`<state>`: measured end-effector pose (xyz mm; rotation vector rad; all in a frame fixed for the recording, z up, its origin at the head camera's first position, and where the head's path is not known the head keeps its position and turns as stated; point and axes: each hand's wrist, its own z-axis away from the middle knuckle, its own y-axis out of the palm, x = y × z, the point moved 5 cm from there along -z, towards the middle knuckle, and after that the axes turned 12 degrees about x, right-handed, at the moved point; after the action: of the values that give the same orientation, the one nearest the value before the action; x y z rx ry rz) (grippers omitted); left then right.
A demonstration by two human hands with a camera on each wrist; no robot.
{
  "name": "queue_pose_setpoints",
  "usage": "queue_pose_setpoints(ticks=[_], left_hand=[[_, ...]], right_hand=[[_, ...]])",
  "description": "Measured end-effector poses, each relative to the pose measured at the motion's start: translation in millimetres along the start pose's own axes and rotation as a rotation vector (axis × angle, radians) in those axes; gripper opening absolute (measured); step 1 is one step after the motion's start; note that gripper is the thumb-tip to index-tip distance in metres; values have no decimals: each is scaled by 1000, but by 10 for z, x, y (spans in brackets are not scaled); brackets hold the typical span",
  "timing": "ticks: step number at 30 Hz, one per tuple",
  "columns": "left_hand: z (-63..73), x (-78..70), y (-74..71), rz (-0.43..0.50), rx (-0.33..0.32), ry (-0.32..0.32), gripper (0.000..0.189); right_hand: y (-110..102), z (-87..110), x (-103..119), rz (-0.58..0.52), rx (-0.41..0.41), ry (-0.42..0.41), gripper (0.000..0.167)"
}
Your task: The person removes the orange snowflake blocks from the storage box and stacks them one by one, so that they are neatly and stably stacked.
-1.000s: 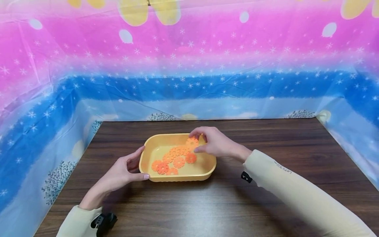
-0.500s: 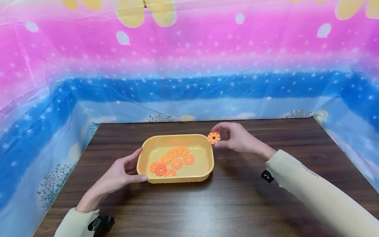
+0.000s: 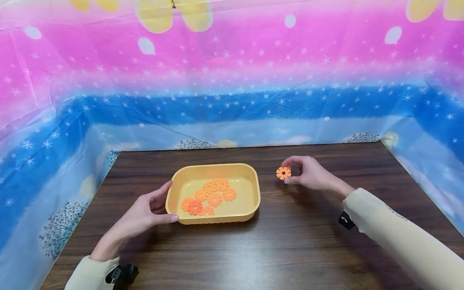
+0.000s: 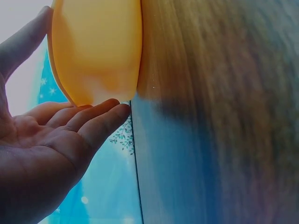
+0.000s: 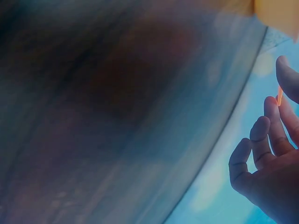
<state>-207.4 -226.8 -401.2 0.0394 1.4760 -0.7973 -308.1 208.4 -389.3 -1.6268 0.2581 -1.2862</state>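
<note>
A yellow plastic tray [image 3: 213,219] stands on the table with several orange and reddish notched discs [image 3: 215,199] lying in it, some overlapping. My left hand [image 3: 139,215] holds the tray's left end, thumb at the near corner and fingers along the end wall. In the left wrist view, the fingers and thumb span the tray wall [image 4: 98,51]. To the right of the tray, my right hand [image 3: 311,173] pinches one orange notched disc [image 3: 279,173] upright between thumb and fingertips, above the table. The right wrist view shows this disc [image 5: 280,97] edge-on, other fingers loosely bent.
A dark wood-grain table [image 3: 232,253] lies under everything. Its back and sides are bordered by a hanging pink and blue cloth [image 3: 232,104] with a snowflake print. Black straps [image 3: 123,274] sit at both sleeve cuffs.
My right hand has lifted an orange notched disc out of the tray's far right corner and carried it rightward past the rim. The left hand stays on the tray.
</note>
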Motion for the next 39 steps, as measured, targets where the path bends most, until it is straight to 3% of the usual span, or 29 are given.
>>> queue_pose_setpoints(ticks=[11,16,27,39], left_hand=[[-5,-23,-2,24,17,38,93],[-3,-18,-5,-11,16,23,92],[1,-5,-12,0,11,-7,93],[2,-18,-5,13,5,-11,93]], right_hand=[[24,106,-318,-1,13,46,37],[34,117,-415,9,25,69,38],[36,133,-532,-3,14,105,37],[36,140,-607,3,12,83,38]])
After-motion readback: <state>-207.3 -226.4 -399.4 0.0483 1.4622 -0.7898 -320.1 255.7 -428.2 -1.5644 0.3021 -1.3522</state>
